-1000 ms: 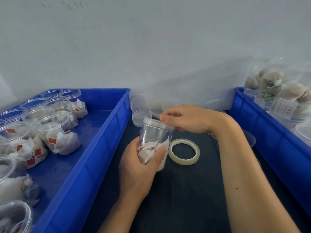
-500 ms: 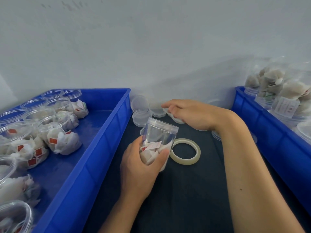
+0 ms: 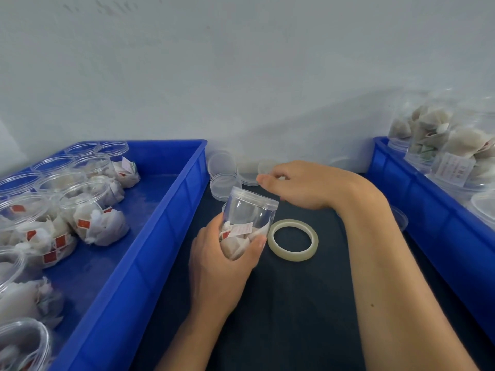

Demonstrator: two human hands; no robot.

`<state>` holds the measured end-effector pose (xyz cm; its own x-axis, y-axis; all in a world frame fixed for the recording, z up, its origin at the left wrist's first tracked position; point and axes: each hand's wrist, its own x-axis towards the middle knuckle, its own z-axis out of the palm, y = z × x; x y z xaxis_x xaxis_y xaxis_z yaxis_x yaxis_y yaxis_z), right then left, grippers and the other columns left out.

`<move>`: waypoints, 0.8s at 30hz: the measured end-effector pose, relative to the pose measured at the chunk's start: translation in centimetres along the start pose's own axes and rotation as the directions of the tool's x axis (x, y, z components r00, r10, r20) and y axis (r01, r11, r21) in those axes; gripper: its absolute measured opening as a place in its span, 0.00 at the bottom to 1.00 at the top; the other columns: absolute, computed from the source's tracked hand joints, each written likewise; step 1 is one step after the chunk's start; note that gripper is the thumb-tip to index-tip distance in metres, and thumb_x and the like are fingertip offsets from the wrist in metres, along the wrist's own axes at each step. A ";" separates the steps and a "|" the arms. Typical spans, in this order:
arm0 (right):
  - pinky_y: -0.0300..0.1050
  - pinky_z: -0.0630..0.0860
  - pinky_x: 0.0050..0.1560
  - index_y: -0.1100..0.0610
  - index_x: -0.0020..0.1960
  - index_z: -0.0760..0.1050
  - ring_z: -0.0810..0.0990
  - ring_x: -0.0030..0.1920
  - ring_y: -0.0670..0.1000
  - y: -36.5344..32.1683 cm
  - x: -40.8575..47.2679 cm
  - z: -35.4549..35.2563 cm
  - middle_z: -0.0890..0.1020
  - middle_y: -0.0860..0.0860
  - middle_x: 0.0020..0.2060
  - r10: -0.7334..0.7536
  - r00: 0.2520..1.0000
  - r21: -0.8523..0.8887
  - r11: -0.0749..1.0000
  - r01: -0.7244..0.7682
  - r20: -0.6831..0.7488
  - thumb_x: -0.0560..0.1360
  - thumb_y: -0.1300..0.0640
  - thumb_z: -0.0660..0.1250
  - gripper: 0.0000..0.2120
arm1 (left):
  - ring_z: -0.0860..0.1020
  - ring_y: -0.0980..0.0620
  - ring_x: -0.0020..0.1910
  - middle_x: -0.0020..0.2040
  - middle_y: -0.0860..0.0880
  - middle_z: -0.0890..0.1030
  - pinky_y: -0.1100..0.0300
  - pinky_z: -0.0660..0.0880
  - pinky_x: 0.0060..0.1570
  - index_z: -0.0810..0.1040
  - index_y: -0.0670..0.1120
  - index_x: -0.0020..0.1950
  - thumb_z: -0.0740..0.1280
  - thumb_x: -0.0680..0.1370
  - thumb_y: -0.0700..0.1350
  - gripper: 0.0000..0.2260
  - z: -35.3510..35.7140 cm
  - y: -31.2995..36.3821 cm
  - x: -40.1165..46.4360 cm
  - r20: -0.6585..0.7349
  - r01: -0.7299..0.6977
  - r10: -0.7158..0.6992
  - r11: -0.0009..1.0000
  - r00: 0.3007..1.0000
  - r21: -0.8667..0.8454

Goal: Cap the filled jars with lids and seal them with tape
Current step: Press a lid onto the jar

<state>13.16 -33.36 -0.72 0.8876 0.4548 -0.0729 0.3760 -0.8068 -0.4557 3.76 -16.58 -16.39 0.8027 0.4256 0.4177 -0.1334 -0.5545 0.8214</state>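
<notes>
The lidded jar (image 3: 245,226), tilted just left of the tape roll (image 3: 293,239), is gripped by the left hand (image 3: 222,266), while the right hand (image 3: 297,183), loosely curled and apparently empty, has been withdrawn from the lid to behind the jar, so taping is judged next.

soft, even light fills the scene, bright enough everywhere, with no hard glare. a broad faint shadow lies across the wall (image 3: 308,121) behind the right forearm (image 3: 396,277). the wide lens bends the blue bins (image 3: 150,253) outward at the edges. the clear jars (image 3: 24,344) at the lower left corner look smeared and out of focus.
</notes>
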 end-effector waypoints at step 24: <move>0.44 0.63 0.70 0.33 0.81 0.58 0.65 0.78 0.44 0.3 -0.7 -0.8 0.66 0.41 0.80 -0.105 0.976 0.190 0.979 0.069 0.189 0.79 0.45 0.67 0.33 | 0.77 0.60 0.57 0.54 0.64 0.77 0.57 0.78 0.54 0.73 0.66 0.71 0.75 0.65 0.75 0.37 0.0 0.2 -0.2 0.023 -0.061 0.061 0.998 0.998 0.009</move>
<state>12.83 -34.25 -0.12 0.7765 0.6004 -0.1911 0.3787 -0.6871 -0.6201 3.60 -16.79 -16.26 0.8064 0.3745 0.4576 -0.1768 -0.5858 0.7909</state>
